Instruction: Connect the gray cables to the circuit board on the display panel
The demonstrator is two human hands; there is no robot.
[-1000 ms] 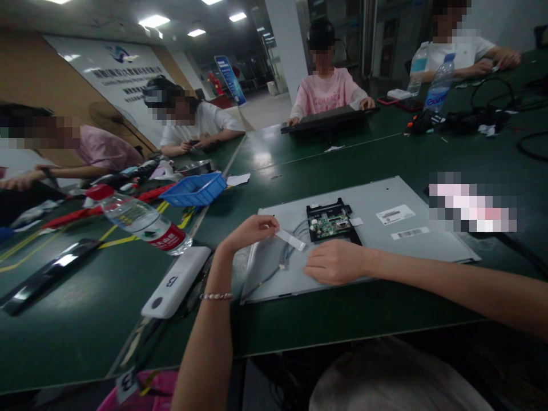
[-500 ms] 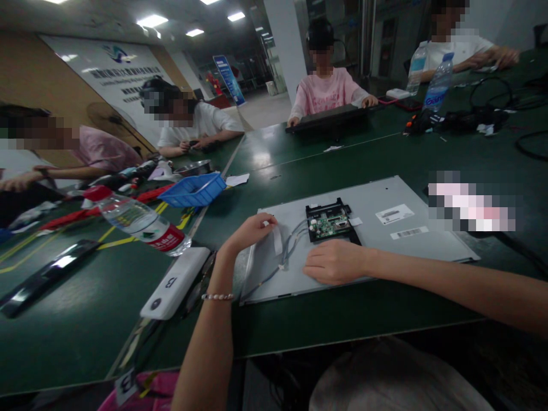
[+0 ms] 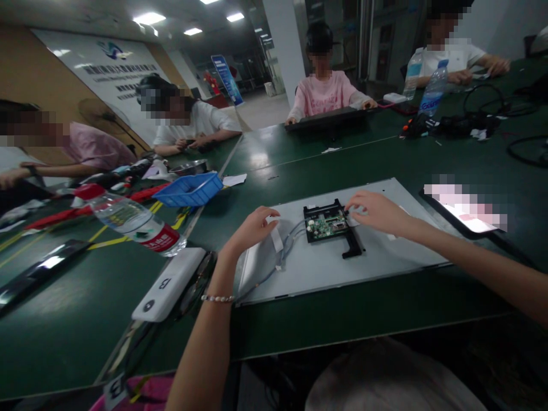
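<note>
A grey-white display panel [image 3: 317, 265] lies flat on the table with its back upward. On it sits a green circuit board [image 3: 329, 225] in a black bracket [image 3: 353, 244], with grey cables [image 3: 287, 249] running to the left. My left hand [image 3: 256, 229] is over the panel's left part, its fingertips closed on the upper end of a white strip [image 3: 277, 238]. My right hand [image 3: 377, 212] reaches over the panel, its fingers curved and slightly apart at the board's right edge. Beneath these fingers, a white tab is partly hidden.
Left of the panel are a white power bank [image 3: 169, 285], a water bottle [image 3: 137, 225], a blue tray [image 3: 188, 191] and a dark glossy bar [image 3: 43, 274]. A lit phone [image 3: 466, 208] lies at the right. Several people sit around the green table [image 3: 342, 325].
My right hand has moved from the panel's front, below the board, up to the board's right edge, uncovering the bracket's lower arm. My left hand stays at the white strip.
</note>
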